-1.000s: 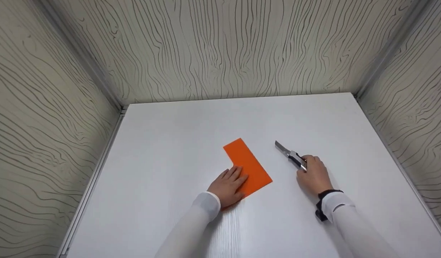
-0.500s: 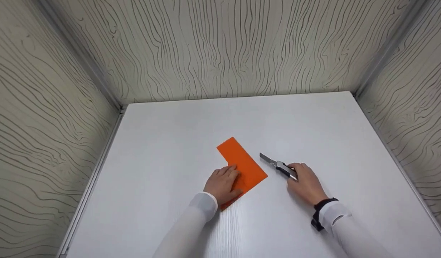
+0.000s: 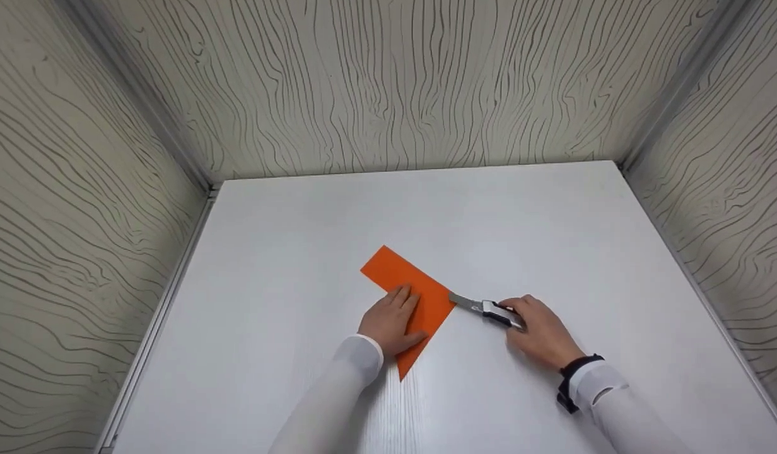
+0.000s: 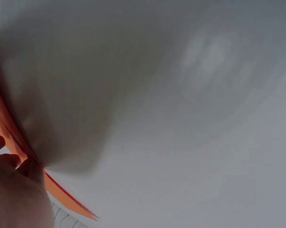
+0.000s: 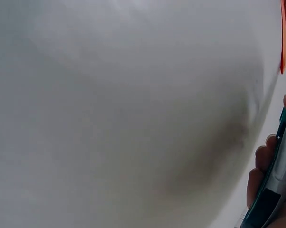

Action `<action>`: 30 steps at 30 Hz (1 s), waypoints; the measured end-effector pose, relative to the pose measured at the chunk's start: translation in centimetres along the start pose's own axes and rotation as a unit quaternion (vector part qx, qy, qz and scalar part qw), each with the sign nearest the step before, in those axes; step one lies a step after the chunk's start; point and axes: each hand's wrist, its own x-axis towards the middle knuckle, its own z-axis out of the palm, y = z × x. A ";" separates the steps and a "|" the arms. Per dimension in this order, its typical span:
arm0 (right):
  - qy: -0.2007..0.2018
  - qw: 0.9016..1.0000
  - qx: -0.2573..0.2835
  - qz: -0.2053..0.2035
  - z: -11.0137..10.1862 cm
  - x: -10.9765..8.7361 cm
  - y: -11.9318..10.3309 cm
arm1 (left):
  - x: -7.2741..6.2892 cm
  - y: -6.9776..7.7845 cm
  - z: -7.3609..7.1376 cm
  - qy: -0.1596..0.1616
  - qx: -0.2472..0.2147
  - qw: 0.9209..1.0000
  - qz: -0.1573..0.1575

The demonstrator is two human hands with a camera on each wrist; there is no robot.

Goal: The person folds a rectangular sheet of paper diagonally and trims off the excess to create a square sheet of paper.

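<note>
An orange sheet of paper (image 3: 434, 304) lies slantwise on the white tabletop, with a notch on its left side near my fingertips. My left hand (image 3: 388, 321) rests on the paper with extended fingers, the thumb near its lower edge; the hand covers part of the sheet. In the left wrist view the paper (image 4: 69, 202) shows more than one layer at its edge. My right hand (image 3: 541, 335) grips a silver and black utility knife (image 3: 499, 313). Its extended blade (image 3: 465, 302) points left, the tip right at the paper's right corner. The right wrist view shows fingers (image 5: 262, 161) curled round the handle.
The white table (image 3: 287, 252) is bounded by wood-grain patterned walls (image 3: 395, 88) at the back and both sides. Grey metal rails (image 3: 155, 328) run along its left side. A black band (image 3: 578, 366) circles the right wrist.
The paper has turned counterclockwise under my left hand, its far end swinging left. My right hand has brought the knife left and nearer me, so the blade tip now meets the paper's corner.
</note>
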 end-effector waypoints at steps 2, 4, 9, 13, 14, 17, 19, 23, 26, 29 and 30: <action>0.002 1.000 -0.001 -0.003 0.0 -0.1 0.1 | 0.2 0.0 -0.1 0.005 0.008 1.000 -0.005; 0.005 1.000 -0.001 -0.006 0.0 -0.1 0.2 | 0.5 0.1 -0.2 0.014 0.010 1.000 -0.010; 0.000 1.000 0.006 -0.019 0.0 -0.1 0.1 | 1.2 0.3 -0.3 0.037 0.015 0.999 -0.023; -0.010 1.000 0.013 -0.024 0.0 -0.2 -0.1 | 1.6 0.3 -0.2 0.056 0.024 0.998 -0.030; -0.011 1.000 0.014 -0.025 0.0 -0.2 -0.1 | 1.6 0.3 -0.1 0.060 0.029 0.997 -0.030; -0.015 0.999 0.016 -0.037 0.0 -0.3 0.1 | 1.7 0.4 0.1 0.069 0.042 0.996 -0.027; -0.021 0.999 0.019 -0.044 0.1 -0.4 0.2 | 1.8 0.5 0.2 0.073 0.049 0.996 -0.026; -0.038 0.998 0.024 -0.053 0.0 -0.5 0.3 | 1.8 0.6 0.2 0.072 0.042 0.996 -0.032; -0.050 0.997 0.019 -0.058 0.1 -0.5 0.3 | 1.8 0.8 0.1 0.068 0.029 0.997 -0.038; -0.053 0.997 0.012 -0.062 0.2 -0.3 0.1 | 1.8 0.8 0.1 0.062 0.020 0.997 -0.043; -0.050 0.997 0.008 -0.065 0.3 -0.2 0.0 | 1.8 0.8 0.1 0.061 0.018 0.997 -0.044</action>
